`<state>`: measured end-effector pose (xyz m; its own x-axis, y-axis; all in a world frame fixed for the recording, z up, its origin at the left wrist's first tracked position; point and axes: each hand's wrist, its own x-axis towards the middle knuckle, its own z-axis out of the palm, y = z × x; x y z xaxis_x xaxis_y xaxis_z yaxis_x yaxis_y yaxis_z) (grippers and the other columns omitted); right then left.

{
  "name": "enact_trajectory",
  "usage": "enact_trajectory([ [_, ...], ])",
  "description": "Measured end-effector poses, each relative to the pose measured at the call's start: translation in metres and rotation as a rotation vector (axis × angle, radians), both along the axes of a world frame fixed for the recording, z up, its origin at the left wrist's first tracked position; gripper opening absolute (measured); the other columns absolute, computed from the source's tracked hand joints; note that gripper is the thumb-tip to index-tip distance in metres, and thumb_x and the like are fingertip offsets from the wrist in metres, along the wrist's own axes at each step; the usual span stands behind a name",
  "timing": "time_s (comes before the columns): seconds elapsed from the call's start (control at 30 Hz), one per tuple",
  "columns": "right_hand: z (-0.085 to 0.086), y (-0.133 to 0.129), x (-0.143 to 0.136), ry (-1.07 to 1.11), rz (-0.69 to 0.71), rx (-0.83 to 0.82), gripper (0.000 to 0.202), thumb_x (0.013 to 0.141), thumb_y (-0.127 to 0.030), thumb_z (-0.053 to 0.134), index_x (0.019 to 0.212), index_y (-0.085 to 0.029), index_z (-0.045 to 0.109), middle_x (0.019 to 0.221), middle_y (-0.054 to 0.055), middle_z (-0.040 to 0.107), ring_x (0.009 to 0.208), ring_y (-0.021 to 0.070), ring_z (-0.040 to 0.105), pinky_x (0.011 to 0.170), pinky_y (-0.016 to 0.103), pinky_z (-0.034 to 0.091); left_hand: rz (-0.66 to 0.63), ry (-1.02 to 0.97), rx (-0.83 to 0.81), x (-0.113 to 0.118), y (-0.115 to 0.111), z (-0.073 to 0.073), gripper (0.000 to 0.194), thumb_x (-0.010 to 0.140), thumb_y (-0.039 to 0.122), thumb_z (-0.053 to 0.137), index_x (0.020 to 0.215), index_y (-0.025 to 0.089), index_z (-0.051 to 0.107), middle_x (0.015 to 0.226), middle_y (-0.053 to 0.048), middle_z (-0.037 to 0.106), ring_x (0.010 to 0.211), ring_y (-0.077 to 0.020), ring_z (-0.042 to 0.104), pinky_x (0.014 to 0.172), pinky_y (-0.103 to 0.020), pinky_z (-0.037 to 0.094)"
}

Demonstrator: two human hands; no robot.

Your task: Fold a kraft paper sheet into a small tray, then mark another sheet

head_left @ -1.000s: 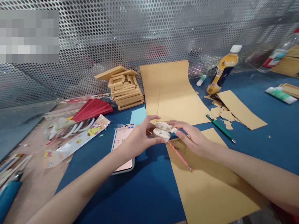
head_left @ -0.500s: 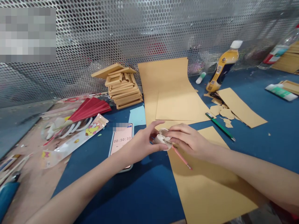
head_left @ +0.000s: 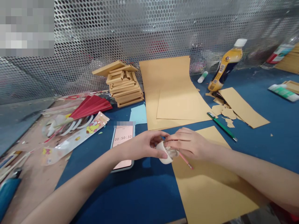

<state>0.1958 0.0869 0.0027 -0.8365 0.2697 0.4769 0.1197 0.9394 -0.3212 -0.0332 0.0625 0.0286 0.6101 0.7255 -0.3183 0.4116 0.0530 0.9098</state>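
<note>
Between both hands is a small white rounded case (head_left: 164, 158), like an earbud case, opened out with a pale, shiny inside. My left hand (head_left: 149, 144) grips its left side, thumb in front and fingers behind. My right hand (head_left: 189, 143) has its fingers closed over the top and right part, hiding some of it. Below the right hand a pink pencil (head_left: 187, 161) slants over a brown paper sheet (head_left: 210, 189); its far end is hidden. Left of the case, partly under my left forearm, lies a phone (head_left: 123, 146) with a timer on its screen.
Behind are a stack of cardboard frames (head_left: 127, 93) and larger brown sheets (head_left: 165, 74). A green cutter knife (head_left: 221, 127), paper scraps (head_left: 218, 109) and a drink bottle (head_left: 226, 65) stand or lie right. A red folded fan (head_left: 91, 107) and plastic packet (head_left: 77, 143) lie left.
The white case has tilted and moved slightly lower, showing more of its outer shell. My fingers have shifted around it, the right ones now over its top. The view has shifted slightly.
</note>
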Motion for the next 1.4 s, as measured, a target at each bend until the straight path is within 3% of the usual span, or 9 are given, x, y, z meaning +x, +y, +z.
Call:
enact_trajectory([
  [0.27,0.0019,-0.0001,0.0007,-0.018,0.028,0.006,0.028,0.095,-0.015,0.039,0.11,-0.02,0.062,0.11,0.004,0.07,0.102,0.0143,0.06,0.086,0.033,0.045,0.001,-0.006,-0.004,-0.0041,0.0003,-0.0004,0.058,0.072,0.039,0.075,0.124,0.024,0.055,0.089,0.001,0.062,0.078,-0.0151,0.055,0.067,-0.023,0.041],
  [0.63,0.0031,0.001,0.0008,-0.011,0.056,0.02,0.032,0.098,-0.019,0.034,0.109,-0.021,0.064,0.113,0.004,0.069,0.101,0.0133,0.061,0.083,0.032,0.045,-0.074,-0.057,-0.06,-0.0013,-0.0011,0.0054,0.039,0.078,0.034,0.068,0.114,0.021,0.062,0.094,0.0,0.063,0.082,-0.0157,0.055,0.07,-0.023,0.041],
  [0.9,0.0043,-0.0002,0.0019,0.001,0.026,0.073,0.032,0.099,-0.021,0.035,0.106,-0.02,0.066,0.109,0.005,0.069,0.098,0.0137,0.06,0.084,0.032,0.045,-0.101,-0.074,-0.072,-0.0038,-0.0006,0.0044,0.046,0.078,0.033,0.069,0.122,0.024,0.059,0.101,-0.002,0.065,0.089,-0.0186,0.057,0.075,-0.026,0.044],
  [1.07,0.0029,-0.0015,-0.0005,-0.022,0.099,0.075,0.031,0.099,-0.018,0.034,0.11,-0.017,0.063,0.101,0.006,0.071,0.097,0.0135,0.062,0.086,0.031,0.046,-0.107,-0.066,-0.059,-0.0032,-0.0011,0.0027,0.05,0.078,0.029,0.07,0.126,0.026,0.056,0.102,-0.001,0.066,0.089,-0.0171,0.058,0.075,-0.024,0.044],
  [1.4,0.006,-0.0072,0.0027,-0.238,0.01,0.157,0.025,0.091,-0.014,0.05,0.113,-0.016,0.061,0.112,0.008,0.069,0.113,0.0226,0.054,0.088,0.039,0.045,-0.09,-0.046,-0.048,-0.0023,-0.0011,0.0008,0.044,0.079,0.029,0.069,0.122,0.024,0.059,0.098,-0.001,0.065,0.082,-0.0148,0.057,0.069,-0.021,0.043],
])
